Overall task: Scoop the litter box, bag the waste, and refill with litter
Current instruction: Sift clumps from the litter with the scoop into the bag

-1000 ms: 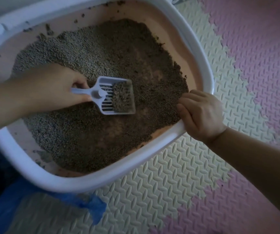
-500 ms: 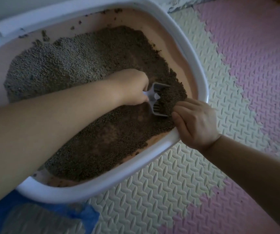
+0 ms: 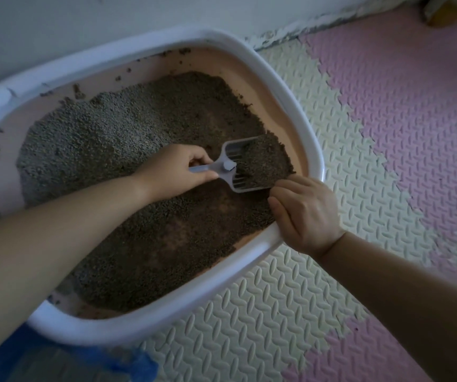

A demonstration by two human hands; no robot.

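Probably a home, foam floor mats (image 3: 290, 299), litter box (image 3: 285, 106)

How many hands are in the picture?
2. The left hand grips the scoop above the litter; the right hand holds the litter box rim beside the scoop. None seems hidden.

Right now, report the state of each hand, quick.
Left hand: closed, gripping the scoop by its handle.
Right hand: closed, gripping the box rim.
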